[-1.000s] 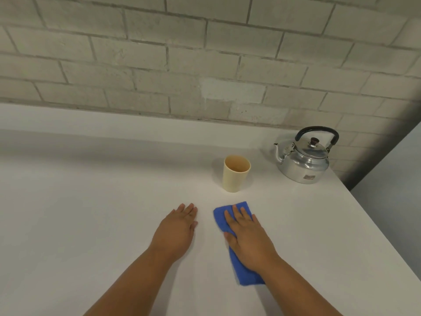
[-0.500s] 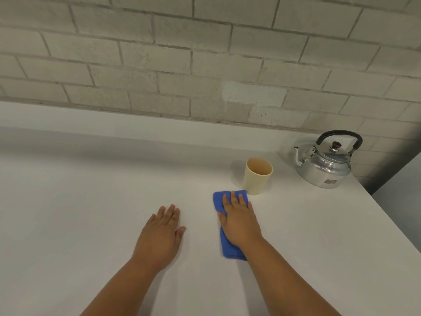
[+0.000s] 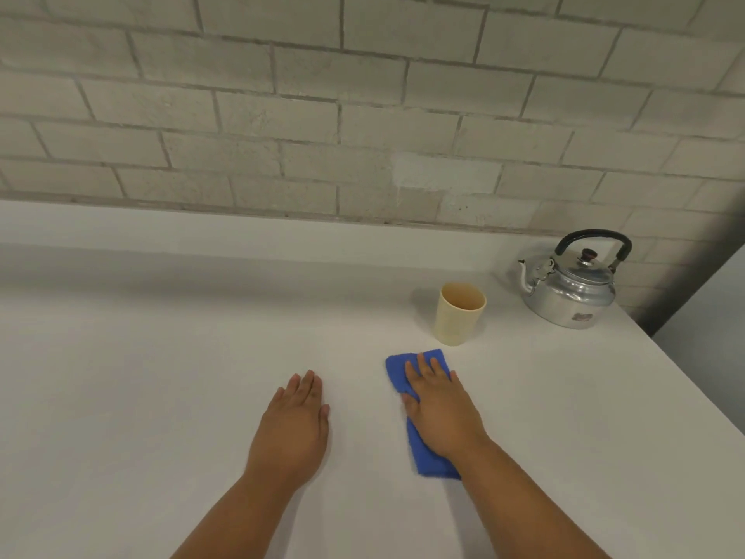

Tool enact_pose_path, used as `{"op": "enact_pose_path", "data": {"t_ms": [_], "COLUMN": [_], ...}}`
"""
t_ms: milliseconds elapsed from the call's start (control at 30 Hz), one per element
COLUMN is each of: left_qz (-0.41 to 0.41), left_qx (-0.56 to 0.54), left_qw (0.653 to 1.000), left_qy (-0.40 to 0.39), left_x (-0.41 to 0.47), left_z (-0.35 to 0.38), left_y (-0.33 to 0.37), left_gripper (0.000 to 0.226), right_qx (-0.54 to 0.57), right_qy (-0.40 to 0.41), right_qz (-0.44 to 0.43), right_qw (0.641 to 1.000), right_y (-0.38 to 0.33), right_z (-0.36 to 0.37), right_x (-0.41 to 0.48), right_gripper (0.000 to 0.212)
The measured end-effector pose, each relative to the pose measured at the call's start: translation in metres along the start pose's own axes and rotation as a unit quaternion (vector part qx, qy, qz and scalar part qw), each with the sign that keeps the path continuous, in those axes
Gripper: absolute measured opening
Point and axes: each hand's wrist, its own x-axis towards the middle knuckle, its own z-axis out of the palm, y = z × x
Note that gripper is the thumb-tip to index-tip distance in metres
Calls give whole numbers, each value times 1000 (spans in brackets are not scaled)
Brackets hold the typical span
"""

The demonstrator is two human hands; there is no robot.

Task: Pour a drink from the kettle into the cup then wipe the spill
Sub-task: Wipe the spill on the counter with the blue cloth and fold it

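Observation:
A cream cup (image 3: pixel 459 312) stands upright on the white counter (image 3: pixel 161 377). To its right, near the back corner, sits a shiny metal kettle (image 3: pixel 570 288) with a black handle, its spout turned left. A folded blue cloth (image 3: pixel 397 369) lies just in front of the cup. My right hand (image 3: pixel 441 409) presses flat on the cloth and covers its middle. My left hand (image 3: pixel 294 425) rests flat on the bare counter, left of the cloth, holding nothing. No spill is visible on the counter.
A pale brick wall (image 3: pixel 363 135) with a low white ledge runs behind the counter. The counter's right edge (image 3: pixel 685 417) slants from behind the kettle toward me, with grey floor beyond it.
My right hand slid the cloth forward toward the cup, then slightly back. The view swung left, so cup and kettle now sit further right. My left hand stays flat.

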Motion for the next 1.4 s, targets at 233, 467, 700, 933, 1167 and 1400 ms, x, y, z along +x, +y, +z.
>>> {"op": "enact_pose_path", "data": {"t_ms": [233,467,700,933,1167,1400], "left_qz": [-5,-15,-82,-1,23,-80], "left_qx": [-12,-28,-402,-434,-373,-537], "left_qw": [1000,999,912,900,919,826], "left_qy": [-9,-6,-28,44,123,153], "left_x": [-1,-1,-18,-34,-13,-29], "left_z": [-1,-2,-34,-53,-98,-149], "left_y": [3,4,28,81,102,75], "left_gripper": [52,51,34,18,12,14], "right_qx": [-13,189,661,887,936,846], "right_qy": [39,-17,16,17,-55,-160], "right_qz": [178,8,170,200,30,-33], "right_qw": [983,982,731,416,347,508], "right_y": [1,-95,-94,-81,-78,-96], "right_z": [-2,5,-22,-31,-38,-47], "right_x": [2,11,6,4,7,33], "right_gripper": [54,50,33,44,69,30]}}
